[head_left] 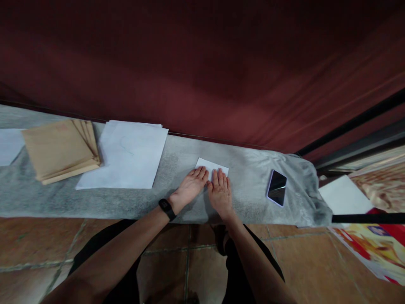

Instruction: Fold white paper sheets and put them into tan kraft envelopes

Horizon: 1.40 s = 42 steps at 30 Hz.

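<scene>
In the head view, both hands lie open on a small paper [211,164] between the far and near edges of the bench [248,169], straight ahead of the person. The left hand [196,177] comes in slantwise, its fingers flat on the paper's left part; the right hand [220,193] points more directly away, fingers flat on the right part. Neither grips anything. Spread side by side like this, they probably hold the paper flat and stop it sliding on the soft cloth; how it lies beneath the fingers cannot be told. To the left, a pile of sheets [134,158] reaches the bench's far edge, and the envelopes [60,147] lie fanned beside it, slightly over its left side. Both sit apart from the hands, which seems to leave working room while keeping them within the left arm's reach. Another sheet [9,145] shows beyond the envelopes, cut off by the frame. The phone [277,188] lies face up near the bench's right end, well apart from the right hand, likely set there to be out of the way.
</scene>
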{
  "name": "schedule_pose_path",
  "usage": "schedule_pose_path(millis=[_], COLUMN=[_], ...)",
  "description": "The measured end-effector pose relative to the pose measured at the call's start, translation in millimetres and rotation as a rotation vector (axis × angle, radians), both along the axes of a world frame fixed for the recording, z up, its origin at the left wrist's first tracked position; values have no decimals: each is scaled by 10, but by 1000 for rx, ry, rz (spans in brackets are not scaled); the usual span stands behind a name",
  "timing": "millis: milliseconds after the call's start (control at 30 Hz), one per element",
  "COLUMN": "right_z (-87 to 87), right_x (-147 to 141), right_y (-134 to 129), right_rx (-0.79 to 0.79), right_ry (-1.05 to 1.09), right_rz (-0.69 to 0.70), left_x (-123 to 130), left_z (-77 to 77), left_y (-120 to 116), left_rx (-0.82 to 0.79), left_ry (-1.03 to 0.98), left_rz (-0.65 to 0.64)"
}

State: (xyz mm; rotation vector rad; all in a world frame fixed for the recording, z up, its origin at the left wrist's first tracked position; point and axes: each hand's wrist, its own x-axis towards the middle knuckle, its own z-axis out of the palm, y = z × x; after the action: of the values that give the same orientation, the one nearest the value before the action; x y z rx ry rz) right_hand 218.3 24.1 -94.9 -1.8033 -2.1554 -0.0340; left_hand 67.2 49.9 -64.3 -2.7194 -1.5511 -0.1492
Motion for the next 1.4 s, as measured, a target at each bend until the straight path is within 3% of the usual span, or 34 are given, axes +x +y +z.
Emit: schedule_pose_path(millis=[200,933,1067,1267,1400], right_z=[11,128,184,224,189], right_x=[131,534,400,-48,-189], right_y=[-6,45,115,182,200], right_rx=[-17,-156,-96,-84,-66], right_ry=[3,37,126,170,117], right_rz=[-22,-161,-117,116,108], left_x=[-43,-82,-8,109,127], left_z=[43,-70,-82,-244,-344], left_y=[8,51,25,76,122], left_rx=[-32,-2,25,23,10], left_ry=[-41,-219,-246,-230,-186], left_rz=[6,107,96,23,78])
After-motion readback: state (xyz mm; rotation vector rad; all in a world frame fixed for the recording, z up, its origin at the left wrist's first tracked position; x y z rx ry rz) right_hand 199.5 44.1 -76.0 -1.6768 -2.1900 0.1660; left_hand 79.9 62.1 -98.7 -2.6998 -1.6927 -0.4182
